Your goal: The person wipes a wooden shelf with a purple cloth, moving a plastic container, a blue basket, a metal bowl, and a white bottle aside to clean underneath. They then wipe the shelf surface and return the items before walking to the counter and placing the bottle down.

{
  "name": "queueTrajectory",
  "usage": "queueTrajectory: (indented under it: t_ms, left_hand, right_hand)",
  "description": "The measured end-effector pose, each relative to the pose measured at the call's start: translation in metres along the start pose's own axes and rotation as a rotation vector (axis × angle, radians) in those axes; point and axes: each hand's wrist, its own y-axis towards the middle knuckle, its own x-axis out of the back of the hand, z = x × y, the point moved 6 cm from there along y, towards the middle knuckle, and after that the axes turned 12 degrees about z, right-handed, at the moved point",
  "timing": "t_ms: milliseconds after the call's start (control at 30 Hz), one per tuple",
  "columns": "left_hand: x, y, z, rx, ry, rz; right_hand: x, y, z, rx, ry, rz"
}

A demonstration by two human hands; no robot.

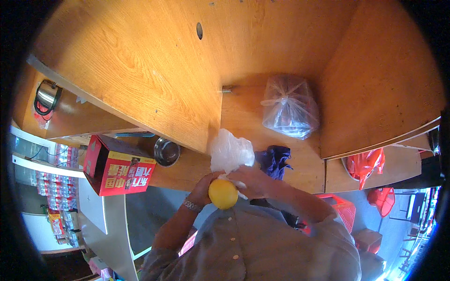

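Note:
In the middle of the head view, close to the chest, a round yellow object [223, 194] sits between my two hands; its exact kind cannot be told. My left hand [203, 189], with a metal-band watch at the wrist, is closed around its left side. My right hand [249, 181] grips crumpled white, translucent plastic film [232, 152] against the object's upper right. Most of that film rises beyond my hands over the wooden shelf surface [239, 116]. A crumpled dark purple cloth or bag [275, 162] lies just beyond my right hand.
A tied clear plastic bag [291, 107] stands in the wooden compartment. To the left are a red carton [128, 174], a steel bowl [167, 152] and a steel kettle [47, 96]. A red plastic bag [365, 165] lies at right, beyond an upright panel [376, 87].

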Motion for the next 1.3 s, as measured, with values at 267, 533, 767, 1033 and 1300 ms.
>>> queueTrajectory:
  t_ms: [267, 533, 767, 1033, 1300]
  left_hand:
    - [0.048, -0.102, -0.002, 0.126, -0.314, -0.142]
    - [0.063, -0.225, 0.009, 0.015, 0.691, -0.476]
    - [0.067, -0.286, 0.055, 0.034, 1.035, -0.718]
    - [0.057, -0.291, 0.069, 0.042, 0.932, -0.843]
    - [0.055, -0.289, 0.074, 0.028, 0.939, -0.923]
  right_hand:
    - [-0.007, -0.087, -0.072, -0.775, -0.451, -0.146]
    - [-0.042, 0.011, -0.169, -0.481, -0.548, -0.249]
    - [0.069, 0.102, -0.269, -0.837, -0.525, -0.465]
    - [0.026, 0.127, -0.256, -0.545, -0.451, -0.193]
    - [0.047, 0.109, -0.282, -0.686, -0.503, -0.234]
